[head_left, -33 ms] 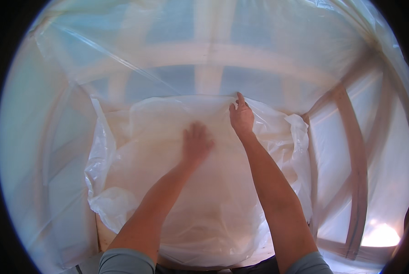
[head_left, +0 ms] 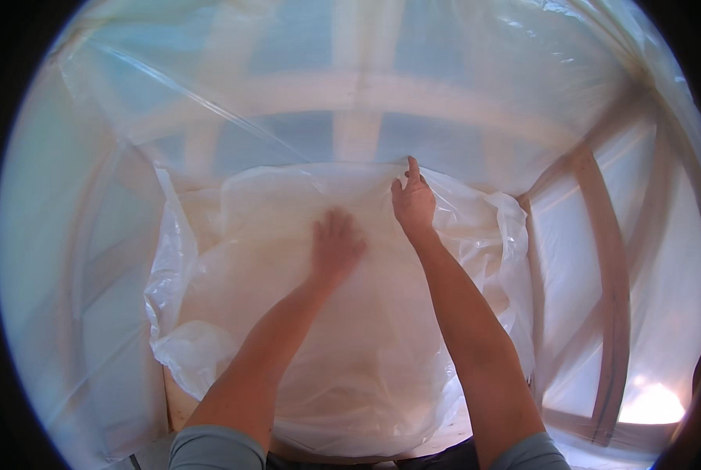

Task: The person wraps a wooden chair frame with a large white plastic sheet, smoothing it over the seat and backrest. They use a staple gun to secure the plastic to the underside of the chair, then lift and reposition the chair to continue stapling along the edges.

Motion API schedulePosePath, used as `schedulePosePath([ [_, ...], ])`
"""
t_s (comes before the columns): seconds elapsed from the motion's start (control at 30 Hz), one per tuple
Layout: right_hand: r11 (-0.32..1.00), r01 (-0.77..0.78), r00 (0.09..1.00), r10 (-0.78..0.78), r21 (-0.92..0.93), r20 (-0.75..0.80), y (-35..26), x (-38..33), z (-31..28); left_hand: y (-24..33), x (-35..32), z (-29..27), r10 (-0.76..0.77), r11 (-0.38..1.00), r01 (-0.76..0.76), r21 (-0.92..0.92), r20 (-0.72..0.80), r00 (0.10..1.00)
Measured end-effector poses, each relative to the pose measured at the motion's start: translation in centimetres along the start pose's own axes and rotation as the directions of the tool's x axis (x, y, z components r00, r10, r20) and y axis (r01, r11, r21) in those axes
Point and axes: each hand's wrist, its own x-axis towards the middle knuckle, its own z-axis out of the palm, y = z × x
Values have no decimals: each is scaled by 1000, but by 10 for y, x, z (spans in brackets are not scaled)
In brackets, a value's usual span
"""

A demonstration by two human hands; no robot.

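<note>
Sheet: white plastic film (head_left: 350, 345) lies rumpled over the wooden frame (head_left: 601, 290).
L hand (head_left: 335, 244): fingers spread, flat on film; keep pressing.
R hand (head_left: 413, 202): pinches far edge; pull evenly.

Translucent white plastic sheet (head_left: 366, 345); crumpled edges; spread flat over wooden frame (head_left: 609, 266).

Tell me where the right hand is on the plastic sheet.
In the head view the right hand is just right of centre, at the far top edge of the translucent plastic sheet, fingers on that edge, with the left hand flat beside it, slightly nearer.
</note>
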Motion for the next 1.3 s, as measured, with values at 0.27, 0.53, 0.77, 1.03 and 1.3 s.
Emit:
schedulePosePath([
  [0.27, 898, 416, 869, -344, -147, 355, 23, -101, 22, 0, 2, 8, -28, 999, 28, 36, 16, 999],
  [0.53, 923, 379, 877, -335, -67, 343, 34, -97, -15, 3, -2, 2, -2, 1000, 3, 9, -90, 996],
  [0.77, 920, 381, 900, -346, -95, 264, 88, -196, -136, -5, -1, 14, 18, 1000, -17, 8, -45, 999],
  [1.03, 897, 320, 904, -193, -304, 382, 124, -248, -133, -53, -38, -28, 82, 983, -111, -146, -192, 978],
  [1.3, 910, 308, 916, -204, -278, 345, 128, -249, -129, -233, -187, -120, -474, 852, 400, 338, 174, 863],
])
